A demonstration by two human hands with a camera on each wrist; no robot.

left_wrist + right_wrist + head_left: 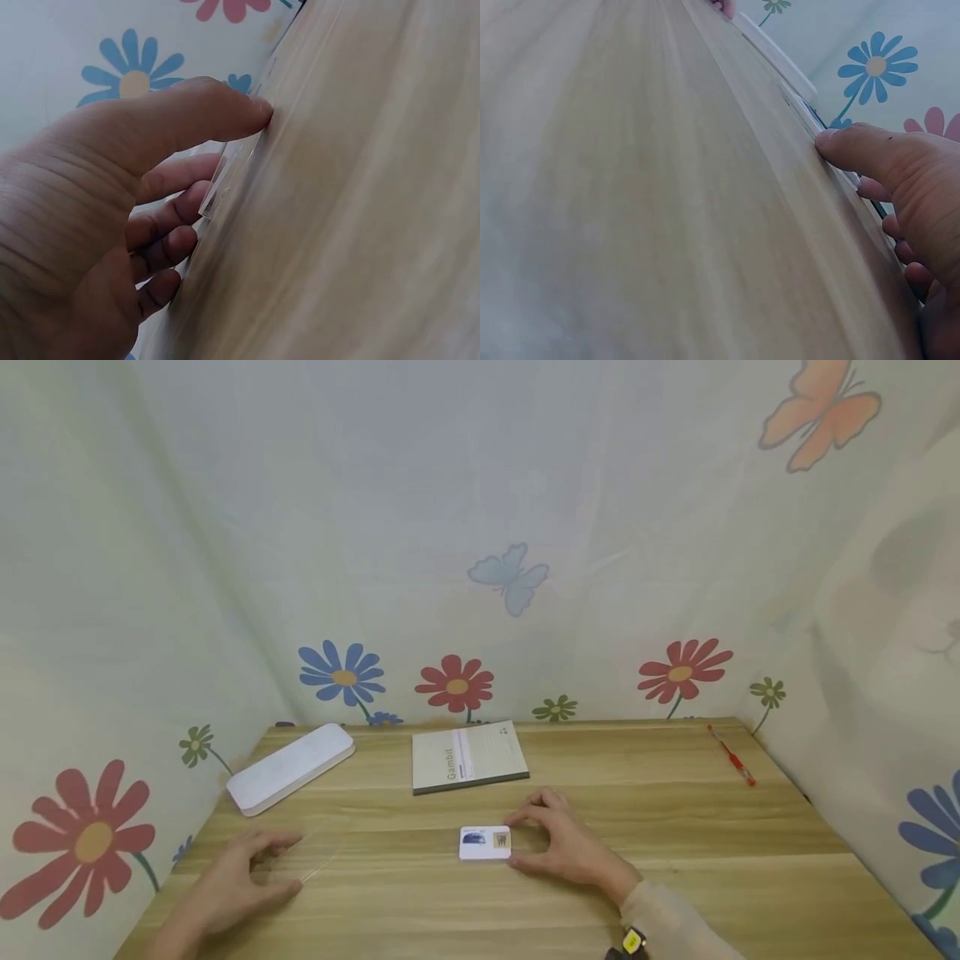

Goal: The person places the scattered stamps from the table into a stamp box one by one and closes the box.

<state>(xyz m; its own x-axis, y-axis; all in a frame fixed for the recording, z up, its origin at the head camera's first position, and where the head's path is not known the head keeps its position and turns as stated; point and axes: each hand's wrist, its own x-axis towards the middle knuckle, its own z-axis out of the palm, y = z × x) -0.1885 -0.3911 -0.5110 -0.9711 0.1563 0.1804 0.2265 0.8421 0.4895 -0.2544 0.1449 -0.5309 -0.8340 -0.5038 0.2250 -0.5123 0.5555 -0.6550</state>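
Observation:
On the left of the table my left hand (243, 881) holds a thin clear plastic piece (216, 187) between thumb and fingers. It is nearly invisible against the wood in the head view, apart from a faint bright edge. My right hand (562, 843) grips the right end of a small white card-like piece (485, 855), thumb on the near corner and a finger on the far corner. Blue and brown pictures are printed on its face. It lies flat in the middle of the table. In the right wrist view, the right thumb (855, 150) hides most of it.
A long white case (291, 768) lies at the back left of the wooden table (637, 760). Behind the white piece is a notebook (487, 756) marked "Gambit". A red pen (729, 753) lies at the back right. A flowered curtain (405, 568) encloses the table's back and sides.

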